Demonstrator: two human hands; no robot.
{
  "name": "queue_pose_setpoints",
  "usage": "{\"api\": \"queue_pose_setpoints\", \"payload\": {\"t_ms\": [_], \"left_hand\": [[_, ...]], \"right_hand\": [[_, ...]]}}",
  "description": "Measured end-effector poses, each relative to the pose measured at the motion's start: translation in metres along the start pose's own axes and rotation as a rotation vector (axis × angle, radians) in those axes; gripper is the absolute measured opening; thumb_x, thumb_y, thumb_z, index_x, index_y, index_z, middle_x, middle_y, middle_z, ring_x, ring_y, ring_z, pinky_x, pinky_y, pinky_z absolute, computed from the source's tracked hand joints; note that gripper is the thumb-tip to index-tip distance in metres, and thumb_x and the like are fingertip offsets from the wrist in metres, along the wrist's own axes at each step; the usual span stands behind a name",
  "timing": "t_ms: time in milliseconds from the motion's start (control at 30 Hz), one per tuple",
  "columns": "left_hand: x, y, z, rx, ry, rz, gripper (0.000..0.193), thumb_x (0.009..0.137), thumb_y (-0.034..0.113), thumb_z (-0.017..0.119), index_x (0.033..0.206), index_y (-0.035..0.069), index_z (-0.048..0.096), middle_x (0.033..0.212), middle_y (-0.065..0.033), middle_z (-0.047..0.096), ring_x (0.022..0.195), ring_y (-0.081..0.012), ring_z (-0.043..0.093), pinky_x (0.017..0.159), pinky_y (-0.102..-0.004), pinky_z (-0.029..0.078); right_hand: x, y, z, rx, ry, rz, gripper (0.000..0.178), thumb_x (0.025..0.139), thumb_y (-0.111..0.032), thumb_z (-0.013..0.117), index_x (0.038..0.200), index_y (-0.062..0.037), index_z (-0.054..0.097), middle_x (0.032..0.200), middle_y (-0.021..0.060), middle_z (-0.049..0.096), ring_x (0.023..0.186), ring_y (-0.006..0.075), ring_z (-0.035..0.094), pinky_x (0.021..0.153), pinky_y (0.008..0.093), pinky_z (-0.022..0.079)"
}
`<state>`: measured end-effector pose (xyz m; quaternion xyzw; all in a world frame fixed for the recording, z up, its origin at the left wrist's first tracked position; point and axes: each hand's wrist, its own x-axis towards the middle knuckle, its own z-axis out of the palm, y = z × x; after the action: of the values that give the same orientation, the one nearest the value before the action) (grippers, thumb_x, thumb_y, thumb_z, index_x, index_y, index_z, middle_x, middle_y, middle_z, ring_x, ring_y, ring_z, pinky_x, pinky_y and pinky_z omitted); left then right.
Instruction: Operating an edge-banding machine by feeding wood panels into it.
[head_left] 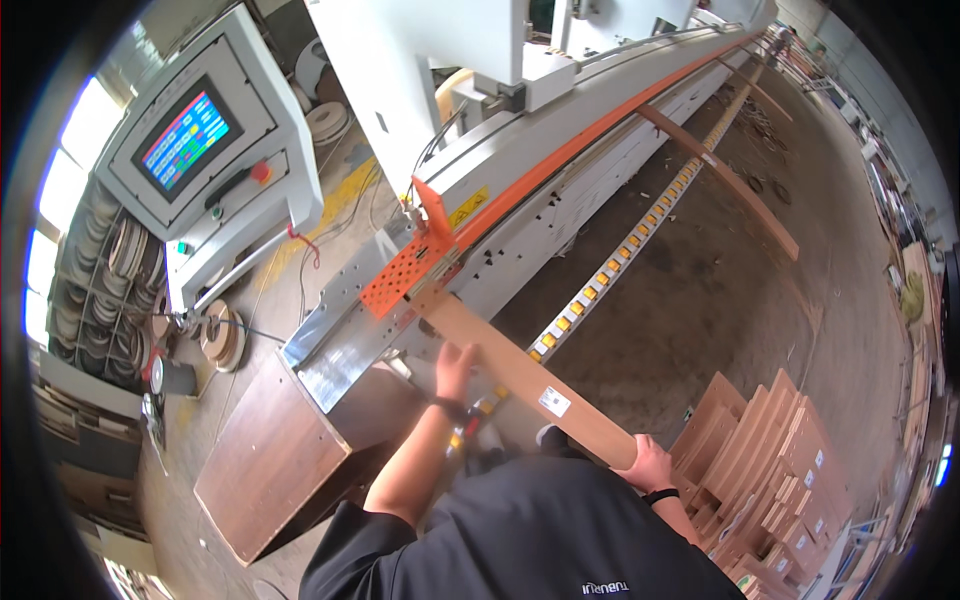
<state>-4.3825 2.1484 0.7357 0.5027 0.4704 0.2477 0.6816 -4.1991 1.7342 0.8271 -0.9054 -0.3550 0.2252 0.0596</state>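
Note:
A long, narrow light-brown board (520, 374) with a white label lies slantwise before me. Its far end reaches the orange perforated plate (400, 275) at the machine's infeed. My right hand (650, 464) grips the near end of this board, thumb on top and the other fingers partly hidden. Along the left edge, closer to the machine, my left hand (456, 370) is closed against the board, its fingertips partly out of sight. The long white and grey edge-banding machine (590, 130) with an orange rail stretches away to the upper right.
A control panel with a lit screen (187, 138) stands at the left. Below it is a brown wooden box (275, 465). Stacked boards (745, 450) rise beside my right arm. A roller rail (625, 250) and a brown crossbar (735, 180) extend along the machine. Banding rolls (125, 250) fill the left rack.

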Motion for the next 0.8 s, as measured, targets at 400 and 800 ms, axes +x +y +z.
{"api": "queue_pose_setpoints", "payload": {"t_ms": [400, 800], "left_hand": [[-0.013, 0.019, 0.008, -0.054, 0.073, 0.048, 0.093, 0.1, 0.021, 0.065, 0.169, 0.014, 0.002, 0.092, -0.0095, 0.071, 0.073, -0.0147, 0.066, 0.062, -0.0296, 0.054], [0.023, 0.011, 0.028, -0.138, 0.109, 0.014, 0.086, 0.101, 0.01, 0.064, 0.169, 0.02, 0.013, 0.088, -0.0054, 0.072, 0.064, -0.0126, 0.066, 0.056, -0.0282, 0.055]], "right_hand": [[0.031, -0.074, 0.028, 0.033, -0.106, -0.082, 0.096, 0.068, -0.069, 0.082, 0.131, -0.0043, 0.05, 0.124, 0.0193, 0.068, 0.108, 0.0393, 0.07, 0.087, 0.0517, 0.057], [0.067, -0.063, -0.006, 0.021, -0.048, -0.139, 0.094, 0.068, -0.057, 0.082, 0.136, 0.0002, 0.05, 0.127, 0.0209, 0.066, 0.11, 0.0381, 0.069, 0.092, 0.0478, 0.056]]}}
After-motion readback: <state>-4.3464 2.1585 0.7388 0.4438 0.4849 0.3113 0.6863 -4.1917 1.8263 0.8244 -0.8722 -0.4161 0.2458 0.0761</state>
